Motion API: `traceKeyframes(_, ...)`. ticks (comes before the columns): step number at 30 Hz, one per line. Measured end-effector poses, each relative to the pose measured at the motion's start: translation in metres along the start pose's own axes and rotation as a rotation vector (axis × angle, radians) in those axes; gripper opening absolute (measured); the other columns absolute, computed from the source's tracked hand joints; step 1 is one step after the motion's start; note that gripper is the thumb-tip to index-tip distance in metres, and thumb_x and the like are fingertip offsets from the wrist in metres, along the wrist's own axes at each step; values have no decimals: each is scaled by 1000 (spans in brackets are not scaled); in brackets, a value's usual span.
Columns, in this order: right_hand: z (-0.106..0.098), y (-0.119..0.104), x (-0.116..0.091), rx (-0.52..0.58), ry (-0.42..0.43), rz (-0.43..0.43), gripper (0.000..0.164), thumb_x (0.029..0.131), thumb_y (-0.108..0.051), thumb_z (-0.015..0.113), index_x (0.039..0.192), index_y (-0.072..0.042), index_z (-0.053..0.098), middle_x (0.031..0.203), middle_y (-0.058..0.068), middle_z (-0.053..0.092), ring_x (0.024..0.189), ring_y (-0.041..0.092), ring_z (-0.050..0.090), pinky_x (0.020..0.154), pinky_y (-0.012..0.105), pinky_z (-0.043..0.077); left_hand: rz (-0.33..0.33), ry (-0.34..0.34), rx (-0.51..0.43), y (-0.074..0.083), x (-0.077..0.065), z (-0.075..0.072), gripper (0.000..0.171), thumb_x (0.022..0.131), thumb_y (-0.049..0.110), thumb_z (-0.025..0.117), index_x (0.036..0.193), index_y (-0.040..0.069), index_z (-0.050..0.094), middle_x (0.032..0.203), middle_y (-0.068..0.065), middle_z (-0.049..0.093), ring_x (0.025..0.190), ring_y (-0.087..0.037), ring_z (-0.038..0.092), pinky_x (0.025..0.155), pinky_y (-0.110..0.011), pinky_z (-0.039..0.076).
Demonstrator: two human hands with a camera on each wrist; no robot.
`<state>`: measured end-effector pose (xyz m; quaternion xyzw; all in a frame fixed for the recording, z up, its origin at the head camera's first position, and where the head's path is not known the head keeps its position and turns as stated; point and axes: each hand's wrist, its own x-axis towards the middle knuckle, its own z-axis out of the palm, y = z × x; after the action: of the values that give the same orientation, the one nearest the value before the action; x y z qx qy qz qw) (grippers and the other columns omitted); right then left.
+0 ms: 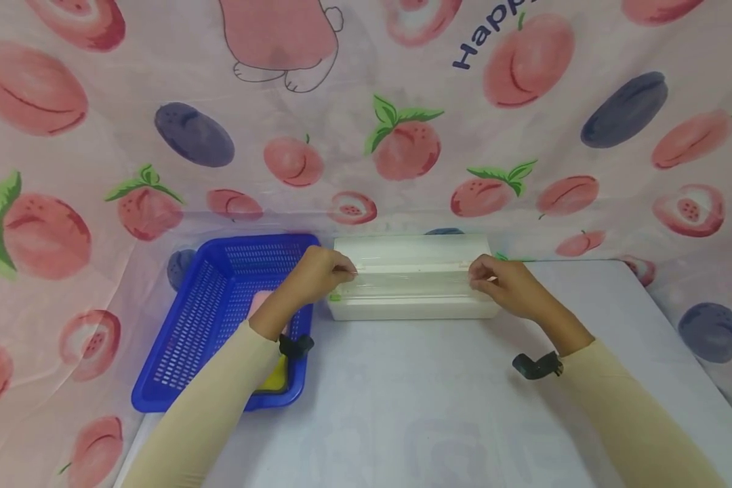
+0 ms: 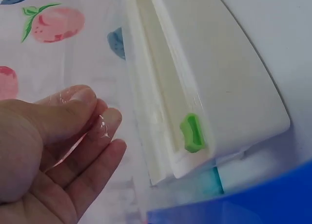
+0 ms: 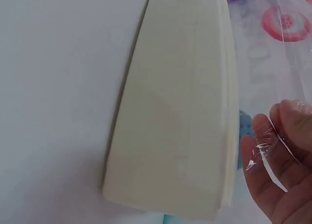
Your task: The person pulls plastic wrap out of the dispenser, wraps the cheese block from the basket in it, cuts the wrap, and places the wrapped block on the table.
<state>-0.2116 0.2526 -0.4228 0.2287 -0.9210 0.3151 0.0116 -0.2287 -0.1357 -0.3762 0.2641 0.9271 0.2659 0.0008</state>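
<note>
A long white cling film dispenser point(image 1: 415, 310) lies lengthwise across the table, with a green slide cutter point(image 2: 194, 132) at its left end. Clear cling film point(image 1: 411, 281) stretches over it from hand to hand. My left hand point(image 1: 320, 274) pinches one corner of the film between thumb and fingers, above the dispenser's left end. At the opposite end, my right hand point(image 1: 512, 285) pinches the other corner; shiny creases of film show on its fingertips point(image 3: 253, 151) in the right wrist view.
A blue plastic basket point(image 1: 186, 332) stands left of the dispenser, partly under my left forearm. Inside it are a pink item point(image 1: 260, 301) and a yellow item point(image 1: 274, 379). A fruit-print cloth point(image 1: 354, 102) hangs behind the white table point(image 1: 415, 393).
</note>
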Motion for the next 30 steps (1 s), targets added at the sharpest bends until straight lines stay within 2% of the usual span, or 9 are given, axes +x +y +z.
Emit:
traceKeyframes(6,-6,-4,0,-50,-48,-25,15,96,-9,69,111,-5,73,98,4,73,94,21,65,87,46,60,-4,-5,-4,2,-3,-5,12,95,14,73,100,8,82,96,-5,80,89,-18,74,81,-36,60)
traceKeyframes(10,-12,-5,0,-27,-81,8,11,98,-14,68,108,-9,71,98,0,70,95,18,62,89,43,57,-35,-6,-90,1,-6,-11,12,96,15,72,102,10,81,94,-3,79,87,-19,72,80,-37,60)
traceKeyframes(13,-17,-5,1,51,-95,45,11,100,-20,67,107,-12,69,99,1,68,96,17,60,88,34,55,-76,-11,-181,1,-7,-15,13,96,16,72,103,11,81,91,-2,79,86,-21,72,80,-39,59)
traceKeyframes(16,-22,-3,0,165,-107,56,11,100,-22,66,104,-11,65,96,4,64,93,19,57,81,25,53,-113,-18,-257,0,-8,-18,15,96,19,72,106,12,81,91,0,79,89,-24,72,82,-39,58)
traceKeyframes(20,-28,-2,-3,247,-117,59,13,99,-20,69,100,-10,60,91,7,58,89,19,55,71,23,50,-143,-31,-307,0,-11,-17,17,96,23,72,107,13,80,93,1,78,93,-24,70,83,-37,56)
traceKeyframes(26,-36,-7,-12,164,-114,63,14,95,-20,74,102,-13,65,90,4,56,88,19,53,70,22,49,-120,-18,-349,3,-20,-16,17,97,22,71,108,12,80,99,0,77,96,-25,72,88,-39,59)
traceKeyframes(30,-36,-12,-17,109,-56,48,9,94,-17,75,99,-15,68,91,3,60,88,18,55,73,19,51,-90,7,-325,8,-26,-18,15,97,20,71,108,12,79,101,0,76,95,-20,71,89,-38,60)
